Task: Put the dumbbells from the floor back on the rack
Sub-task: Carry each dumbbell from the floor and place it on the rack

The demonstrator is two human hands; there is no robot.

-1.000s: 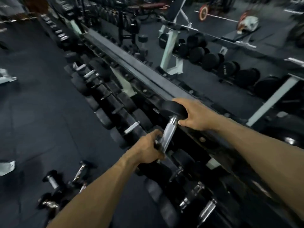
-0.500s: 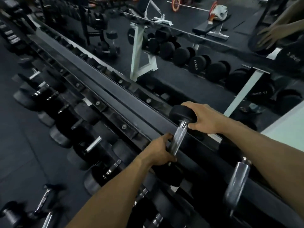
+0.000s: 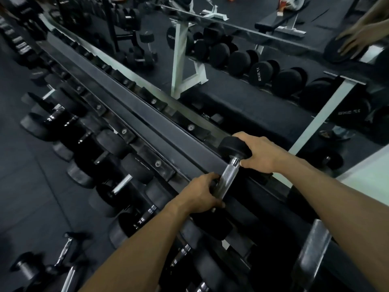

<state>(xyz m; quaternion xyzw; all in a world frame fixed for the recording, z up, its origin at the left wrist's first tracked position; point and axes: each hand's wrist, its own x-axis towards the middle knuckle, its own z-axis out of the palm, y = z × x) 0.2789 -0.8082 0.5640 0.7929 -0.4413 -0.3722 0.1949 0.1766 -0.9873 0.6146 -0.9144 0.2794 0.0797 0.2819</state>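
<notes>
While the black round-headed dumbbell with a knurled steel handle (image 3: pixel 229 175) lies across the top tier of the long dark steel rack (image 3: pixel 147 114), the left hand (image 3: pixel 202 194) clenches the handle's near end and the right hand (image 3: pixel 259 152) cups the far head. Advised: seat both heads squarely in the saddle before letting go. Adjacent: racked black dumbbells (image 3: pixel 101 148) on the lower tier, close by; loose chrome-handled dumbbells (image 3: pixel 63 256) on the rubber floor (image 3: pixel 25 186), left; a mirror (image 3: pixel 273 91) behind.

A wall mirror (image 3: pixel 242 102) runs behind everything, reflecting a white frame (image 3: pixel 185 66), a black bench (image 3: pixel 280 20) and dark rubber floor matting (image 3: pixel 25 186).
</notes>
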